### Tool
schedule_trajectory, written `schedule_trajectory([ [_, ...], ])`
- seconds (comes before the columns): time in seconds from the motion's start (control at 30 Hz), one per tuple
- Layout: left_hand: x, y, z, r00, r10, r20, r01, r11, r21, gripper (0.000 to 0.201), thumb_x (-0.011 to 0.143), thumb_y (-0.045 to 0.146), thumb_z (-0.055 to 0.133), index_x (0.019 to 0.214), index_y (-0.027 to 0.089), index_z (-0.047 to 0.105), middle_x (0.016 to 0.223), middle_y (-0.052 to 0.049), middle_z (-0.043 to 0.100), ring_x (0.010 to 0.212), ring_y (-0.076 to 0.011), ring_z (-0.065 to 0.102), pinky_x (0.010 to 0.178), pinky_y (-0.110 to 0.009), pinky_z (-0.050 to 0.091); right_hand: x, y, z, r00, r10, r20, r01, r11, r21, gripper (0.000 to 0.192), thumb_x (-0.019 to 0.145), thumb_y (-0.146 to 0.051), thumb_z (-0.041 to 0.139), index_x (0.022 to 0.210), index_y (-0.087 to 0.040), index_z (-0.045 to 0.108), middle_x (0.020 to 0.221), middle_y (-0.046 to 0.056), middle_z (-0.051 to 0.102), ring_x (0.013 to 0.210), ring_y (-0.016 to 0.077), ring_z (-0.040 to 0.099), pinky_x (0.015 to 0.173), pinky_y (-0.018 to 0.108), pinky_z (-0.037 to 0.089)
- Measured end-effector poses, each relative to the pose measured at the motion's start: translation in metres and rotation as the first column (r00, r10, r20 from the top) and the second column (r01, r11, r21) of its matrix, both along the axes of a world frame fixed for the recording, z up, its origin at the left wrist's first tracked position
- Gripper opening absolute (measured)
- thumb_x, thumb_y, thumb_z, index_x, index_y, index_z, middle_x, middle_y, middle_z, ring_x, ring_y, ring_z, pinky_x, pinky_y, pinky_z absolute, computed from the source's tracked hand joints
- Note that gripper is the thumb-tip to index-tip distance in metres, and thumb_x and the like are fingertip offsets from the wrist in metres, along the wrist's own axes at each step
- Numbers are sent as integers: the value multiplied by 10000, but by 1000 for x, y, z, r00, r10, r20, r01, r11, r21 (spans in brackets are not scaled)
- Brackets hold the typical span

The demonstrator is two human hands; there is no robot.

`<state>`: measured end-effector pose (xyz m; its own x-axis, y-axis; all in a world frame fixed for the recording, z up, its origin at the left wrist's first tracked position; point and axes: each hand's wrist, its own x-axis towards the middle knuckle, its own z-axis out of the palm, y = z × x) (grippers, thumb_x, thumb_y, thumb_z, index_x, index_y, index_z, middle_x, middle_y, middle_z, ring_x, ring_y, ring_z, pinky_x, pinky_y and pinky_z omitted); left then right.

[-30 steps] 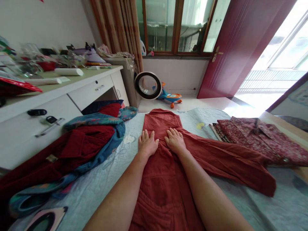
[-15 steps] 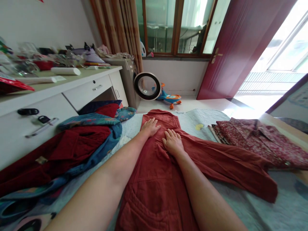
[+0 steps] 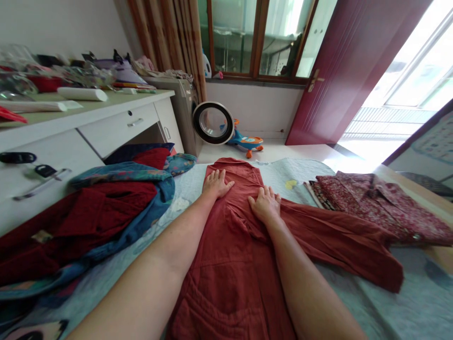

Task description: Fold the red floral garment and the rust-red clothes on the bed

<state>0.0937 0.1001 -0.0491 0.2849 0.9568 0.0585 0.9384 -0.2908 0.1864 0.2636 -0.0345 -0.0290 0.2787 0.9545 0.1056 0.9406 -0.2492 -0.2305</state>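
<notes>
A rust-red long-sleeved garment (image 3: pixel 226 274), which looks like a shirt or jacket, lies spread on a pale blue bed cover (image 3: pixel 283 170). Its collar end points away from me, and one sleeve stretches out to the right. My left hand (image 3: pixel 216 183) rests flat near the collar at the left edge, fingers out and thumb apart. My right hand (image 3: pixel 266 204) presses flat where the right sleeve meets the body, with its fingers spread. Neither hand grips the cloth. The near end of the garment runs out of view below.
At left lie dark red clothes (image 3: pixel 106 208) and a blue denim garment (image 3: pixel 161 189). Folded patterned clothes (image 3: pixel 382 203) are stacked at right. Beyond the bed stand a cluttered desk (image 3: pixel 123 104), a washing machine with its round door (image 3: pixel 213 123) swung open, and a blue-orange ride-on toy (image 3: pixel 246 140).
My right hand has slid right across the garment toward the sleeve seam. My left hand has shifted slightly left, its thumb further out. The whole view has turned a little.
</notes>
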Motion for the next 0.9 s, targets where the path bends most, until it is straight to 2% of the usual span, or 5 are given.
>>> schedule_trajectory([
  [0.2, 0, 0, -1, 1000, 2, -2, -2, 1000, -10, 858, 874, 713, 284, 1540, 174, 237, 1601, -154, 236, 1474, -334, 200, 1175, -467, 187, -17, 10, -3, 952, 303, -50, -302, 953, 18, 586, 964, -424, 385, 1493, -175, 345, 1592, 82, 275, 1469, 200, 205, 1177, 413, 146],
  [0.43, 3, 0, 1, 997, 73, 11, -72, 996, -44, 883, 831, 754, 317, 1541, 232, 250, 1615, -122, 209, 1477, -385, 145, 1163, -526, 175, 1, 10, -3, 997, 66, -36, -70, 990, -122, 688, 951, -590, 301, 1485, -161, 367, 1588, 127, 270, 1456, 280, 235, 1152, 481, 179],
  [0.67, 4, -2, 4, 996, 92, 22, -90, 994, -62, 893, 822, 773, 325, 1535, 239, 266, 1615, -125, 206, 1479, -380, 144, 1166, -524, 171, 8, 4, -1, 999, -52, -16, 51, 994, -94, 701, 930, -557, 387, 1458, -94, 389, 1561, 194, 301, 1448, 337, 233, 1139, 535, 171],
  [0.8, 3, -4, 3, 995, 83, 51, -81, 996, -43, 874, 837, 763, 319, 1525, 225, 294, 1602, -132, 246, 1473, -383, 168, 1169, -515, 174, -7, 2, 2, 987, 162, -10, -161, 985, 63, 595, 937, -385, 441, 1472, -134, 368, 1587, 140, 267, 1459, 258, 223, 1157, 460, 177],
  [0.9, -1, -2, 3, 990, 68, 126, -72, 997, 26, 744, 900, 651, 342, 1492, 200, 354, 1553, -131, 350, 1444, -347, 269, 1161, -490, 228, -16, -1, 1, 940, 340, -39, -340, 940, 17, 508, 967, -398, 405, 1430, -193, 438, 1558, 97, 349, 1432, 222, 290, 1156, 434, 195],
])
